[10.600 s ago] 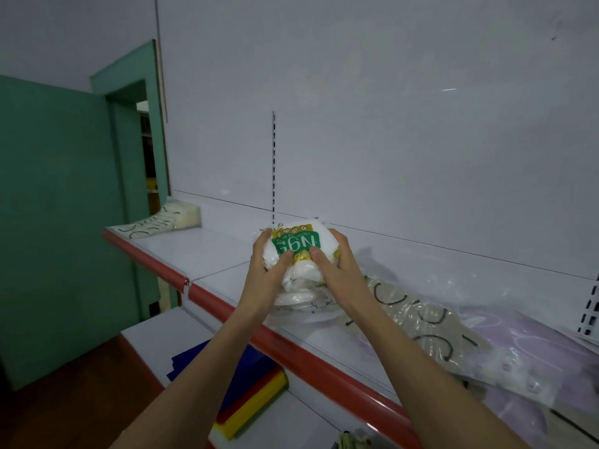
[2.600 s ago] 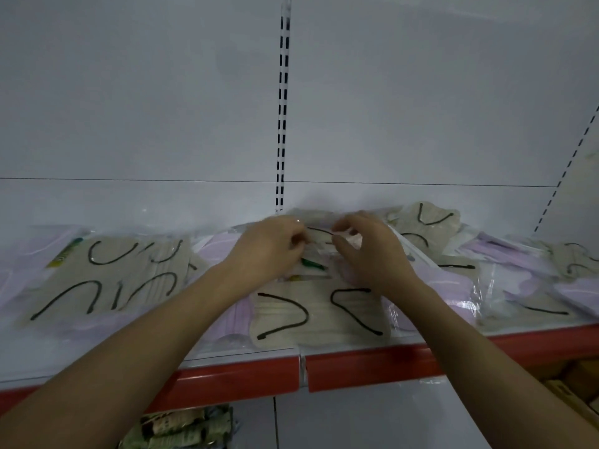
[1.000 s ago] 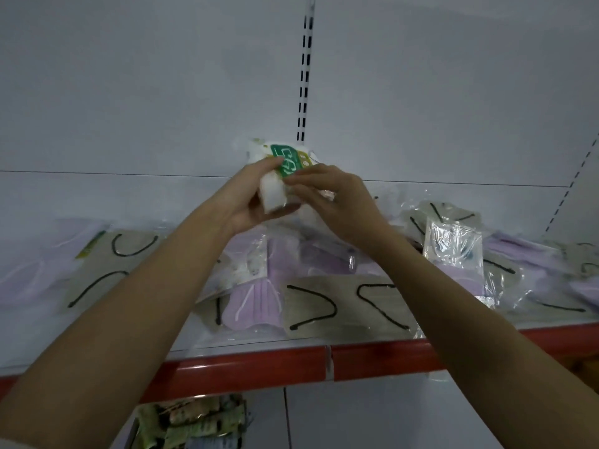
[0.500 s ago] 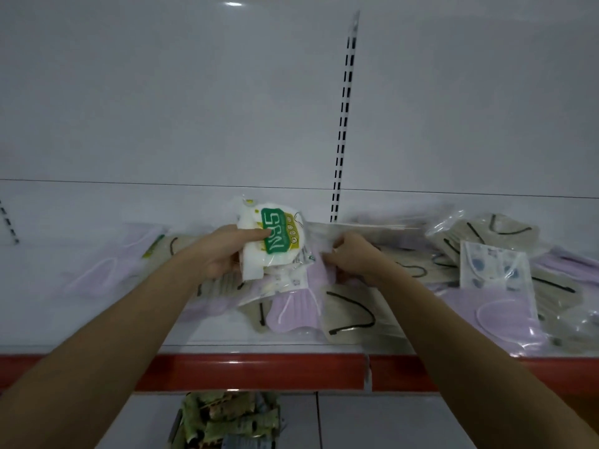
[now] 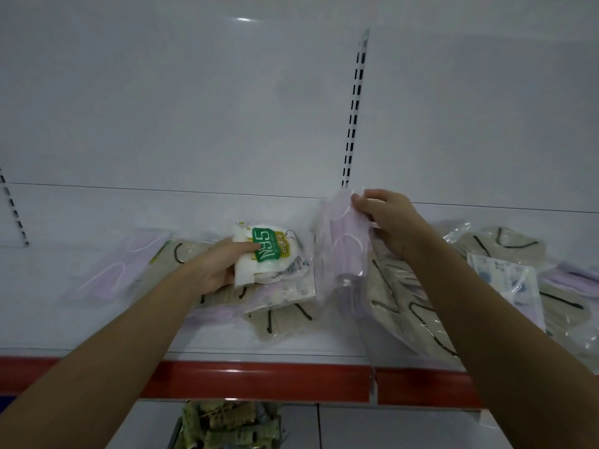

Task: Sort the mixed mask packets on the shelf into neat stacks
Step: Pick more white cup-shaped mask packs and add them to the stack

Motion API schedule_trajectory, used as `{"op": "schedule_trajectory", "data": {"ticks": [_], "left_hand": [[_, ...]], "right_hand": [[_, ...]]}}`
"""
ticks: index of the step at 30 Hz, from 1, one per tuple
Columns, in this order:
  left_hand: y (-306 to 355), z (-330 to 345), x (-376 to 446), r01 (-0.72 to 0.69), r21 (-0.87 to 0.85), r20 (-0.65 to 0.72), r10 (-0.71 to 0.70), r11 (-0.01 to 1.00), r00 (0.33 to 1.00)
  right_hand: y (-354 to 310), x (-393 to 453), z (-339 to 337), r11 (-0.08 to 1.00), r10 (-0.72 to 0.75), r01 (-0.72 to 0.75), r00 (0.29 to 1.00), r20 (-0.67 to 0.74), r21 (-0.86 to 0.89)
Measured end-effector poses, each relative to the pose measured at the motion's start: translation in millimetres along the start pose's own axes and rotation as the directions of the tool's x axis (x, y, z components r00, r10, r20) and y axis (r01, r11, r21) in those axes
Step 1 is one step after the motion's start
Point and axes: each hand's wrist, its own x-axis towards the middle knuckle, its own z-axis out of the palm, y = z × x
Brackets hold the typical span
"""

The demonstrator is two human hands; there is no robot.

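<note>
Left hand (image 5: 215,267) gripping white N95 packet (image 5: 269,254), right hand (image 5: 387,222) pinching lilac mask packet (image 5: 345,247) upright above the shelf (image 5: 97,332).

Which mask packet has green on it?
The white N95 packet held in the left hand. It alone carries a green label; the others are purple or beige.

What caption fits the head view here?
Left hand holds a white mask packet while right hand lifts a purple mask packet above the cluttered shelf.
</note>
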Motion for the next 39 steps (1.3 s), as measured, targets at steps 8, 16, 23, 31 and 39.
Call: {"op": "schedule_trajectory", "data": {"ticks": [8, 16, 23, 31, 39], "left_hand": [[10.8, 5.9, 3.8, -0.097, 0.091, -0.129, 0.108, 0.991, 0.986], [28.7, -18.1, -1.5, -0.282, 0.093, -0.383, 0.296, 0.955, 0.875], [40.0, -35.1, -19.1, -0.422, 0.109, -0.609, 0.396, 0.900, 0.687], [52.3, -46.1, -40.8, -0.507, 0.040, -0.617, 0.420, 0.861, 0.666], [53.9, -12.3, -53.8, -0.372, -0.014, -0.453, 0.326, 0.928, 0.830]], "right_hand": [[13.2, -14.2, 14.6, 0.990, -0.052, 0.101, 0.906, 0.419, -0.094], [16.2, -10.4, 24.7, 0.753, -0.161, 0.323, 0.935, 0.316, -0.573], [45.4, -31.6, 56.5, 0.582, 0.182, 0.293, 0.862, 0.473, -0.758], [23.2, -15.2, 49.8, 0.876, -0.080, 0.125, 0.990, 0.116, -0.465], [-20.5, -26.1, 59.0, 0.650, 0.091, -0.304, 0.941, 0.326, 0.697]]}}
